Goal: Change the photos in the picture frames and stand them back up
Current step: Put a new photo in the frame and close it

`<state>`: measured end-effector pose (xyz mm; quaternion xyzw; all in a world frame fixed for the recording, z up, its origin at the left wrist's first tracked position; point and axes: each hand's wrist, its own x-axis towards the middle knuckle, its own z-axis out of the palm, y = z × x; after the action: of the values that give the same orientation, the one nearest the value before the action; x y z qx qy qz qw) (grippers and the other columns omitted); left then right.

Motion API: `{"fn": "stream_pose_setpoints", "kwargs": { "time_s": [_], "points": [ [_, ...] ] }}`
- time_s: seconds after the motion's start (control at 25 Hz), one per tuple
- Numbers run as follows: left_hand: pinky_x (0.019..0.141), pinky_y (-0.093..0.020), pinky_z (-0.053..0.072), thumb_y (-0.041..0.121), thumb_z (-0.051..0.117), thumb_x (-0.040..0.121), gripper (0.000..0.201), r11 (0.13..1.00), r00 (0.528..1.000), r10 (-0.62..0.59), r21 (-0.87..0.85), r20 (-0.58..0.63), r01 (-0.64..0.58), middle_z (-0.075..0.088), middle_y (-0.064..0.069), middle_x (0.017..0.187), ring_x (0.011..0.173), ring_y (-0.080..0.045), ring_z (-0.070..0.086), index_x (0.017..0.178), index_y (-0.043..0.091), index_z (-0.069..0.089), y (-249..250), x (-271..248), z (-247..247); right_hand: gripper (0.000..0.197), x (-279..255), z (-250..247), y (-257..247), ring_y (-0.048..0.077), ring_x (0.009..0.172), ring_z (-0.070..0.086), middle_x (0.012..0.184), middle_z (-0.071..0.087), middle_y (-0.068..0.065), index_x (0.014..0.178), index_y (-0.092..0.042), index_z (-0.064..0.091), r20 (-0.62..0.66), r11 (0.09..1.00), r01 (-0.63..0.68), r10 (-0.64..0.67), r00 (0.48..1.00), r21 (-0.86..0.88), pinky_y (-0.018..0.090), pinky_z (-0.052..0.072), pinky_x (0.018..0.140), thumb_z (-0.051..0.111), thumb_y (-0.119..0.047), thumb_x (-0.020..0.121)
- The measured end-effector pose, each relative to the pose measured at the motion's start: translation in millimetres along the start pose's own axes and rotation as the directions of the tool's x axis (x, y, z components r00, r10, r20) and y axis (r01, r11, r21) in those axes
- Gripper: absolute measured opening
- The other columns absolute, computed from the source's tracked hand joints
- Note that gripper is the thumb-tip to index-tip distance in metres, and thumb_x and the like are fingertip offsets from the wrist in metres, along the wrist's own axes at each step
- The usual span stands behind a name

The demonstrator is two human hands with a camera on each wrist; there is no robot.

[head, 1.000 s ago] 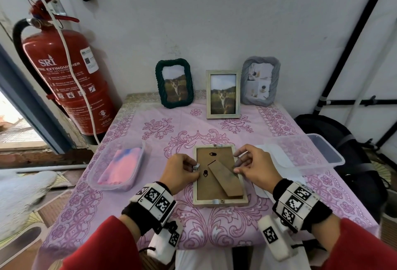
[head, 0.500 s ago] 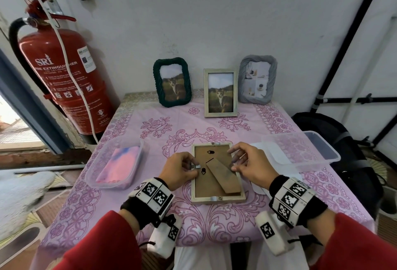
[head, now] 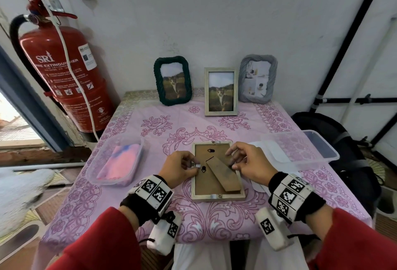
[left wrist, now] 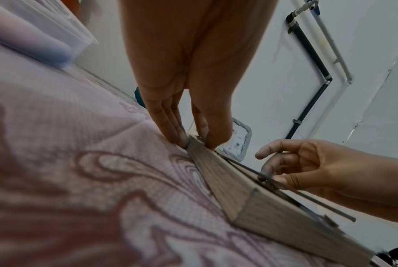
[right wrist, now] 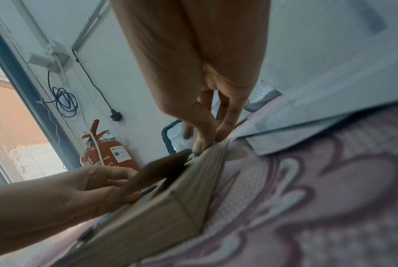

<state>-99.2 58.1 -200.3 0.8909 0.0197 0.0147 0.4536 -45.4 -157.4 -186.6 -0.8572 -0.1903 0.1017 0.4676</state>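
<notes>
1. The wooden frame [head: 218,172] lies face down on the tabletop [head: 150,183], nearest the person, its long axis running from them toward the standing frame [head: 221,91] at the back.
2. The left hand [head: 179,168] sits at the frame's left edge, thumb and fingertip pinching a small metal tab [head: 196,165] there.
3. The right hand [head: 250,163] sits at the frame's right edge, fingers loosely curled and touching the rim; whether it pinches a tab I cannot tell.
4. The easel leg [head: 223,174] lies diagonally across the backing, between both hands.
5. Likely next: turning the tabs aside, each hand working its own edge.
</notes>
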Motion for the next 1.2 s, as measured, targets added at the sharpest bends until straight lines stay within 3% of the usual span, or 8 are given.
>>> {"fn": "stream_pose_setpoints", "kwargs": {
  "time_s": [0.2,0.36,0.48,0.64,0.72,0.92,1.04,1.2],
  "points": [
    [0.063,-0.009,0.043,0.009,0.068,0.081,0.021,0.999,0.998,-0.032,0.028,0.045,0.03,0.056,-0.004,0.083,0.07,-0.01,0.051,0.102,0.007,0.065,2.5,-0.9,-6.7,0.035,4.5,2.3,-1.5,0.013,0.075,0.054,0.094,0.065,0.017,0.105,-0.005,0.064,0.003,0.996,-0.025,0.026,1.0,-0.089,0.012,0.042,0.063,0.047,0.015,0.081],
    [0.084,-0.02,0.039,0.026,0.07,0.079,0.025,0.949,0.995,0.095,0.3,0.024,-0.097,0.055,-0.002,0.105,0.097,-0.012,0.05,0.102,0.018,0.065,17.1,-3.5,-8.3,0.035,19.7,0.5,-7.5,0.021,0.1,0.059,0.107,0.065,0.014,0.102,-0.001,0.068,-0.131,0.98,0.018,-0.045,0.99,-0.2,0.015,0.041,0.081,0.042,0.013,0.082],
    [0.075,-0.019,0.042,0.03,0.076,0.074,0.021,0.924,0.958,0.226,0.273,0.174,-0.267,0.062,0.003,0.083,0.079,-0.006,0.053,0.081,0.012,0.07,28.5,-8.5,-5.2,0.035,34.7,3.4,-10.1,0.025,0.107,0.057,0.111,0.063,0.016,0.103,0.001,0.068,-0.162,0.968,0.012,-0.054,0.985,-0.25,0.018,0.041,0.087,0.041,0.011,0.083],
    [0.055,-0.013,0.038,0.037,0.082,0.065,0.027,0.936,0.864,0.177,0.191,0.471,-0.296,0.059,0.013,0.065,0.057,0.002,0.051,0.076,0.014,0.071,29.0,-14.2,1.1,0.041,49.8,8.6,-10.4,0.028,0.121,0.049,0.125,0.057,0.018,0.121,0.001,0.059,-0.049,0.939,0.009,-0.027,0.998,-0.343,0.031,0.038,0.104,0.042,0.009,0.084],
    [0.057,-0.011,0.036,0.037,0.083,0.063,0.027,0.933,0.859,0.159,0.212,0.486,-0.292,0.056,0.015,0.066,0.06,0.002,0.05,0.079,0.018,0.071,24.5,-13.8,4.4,0.049,55.3,8.1,-9.9,0.03,0.123,0.046,0.128,0.054,0.018,0.13,-0.001,0.051,0.031,0.902,0.039,-0.028,0.999,-0.429,0.032,0.037,0.104,0.042,0.008,0.083],
    [0.06,-0.021,0.039,0.028,0.083,0.066,0.023,0.972,0.864,0.11,0.129,0.492,-0.197,0.059,0.002,0.066,0.063,-0.005,0.05,0.082,0.013,0.075,20.7,-7.8,5.6,0.051,57.6,10.1,-8.9,0.031,0.117,0.036,0.122,0.045,0.015,0.136,-0.009,0.047,0.149,0.761,0.092,0.007,0.989,-0.642,0.035,0.035,0.1,0.041,-0.002,0.086],
    [0.059,-0.021,0.038,0.025,0.081,0.069,0.021,0.981,0.862,0.088,0.106,0.498,-0.161,0.056,0.009,0.058,0.057,-0.004,0.049,0.082,0.009,0.074,20.5,-6.8,6.9,0.053,55.4,12.4,-10.6,0.03,0.119,0.034,0.126,0.041,0.013,0.14,-0.01,0.04,0.184,0.696,0.116,0.024,0.983,-0.709,0.037,0.036,0.102,0.039,-0.002,0.087],
    [0.065,-0.029,0.041,0.023,0.079,0.072,0.023,0.981,0.861,0.047,0.14,0.506,-0.136,0.059,0.001,0.066,0.065,-0.012,0.051,0.085,0.006,0.073,23.1,-5.3,7.9,0.054,53.6,15.2,-14.7,0.03,0.12,0.034,0.127,0.039,0.014,0.14,-0.007,0.037,0.196,0.649,0.13,0.03,0.98,-0.749,0.036,0.038,0.1,0.042,-0.003,0.086]
  ]
}}
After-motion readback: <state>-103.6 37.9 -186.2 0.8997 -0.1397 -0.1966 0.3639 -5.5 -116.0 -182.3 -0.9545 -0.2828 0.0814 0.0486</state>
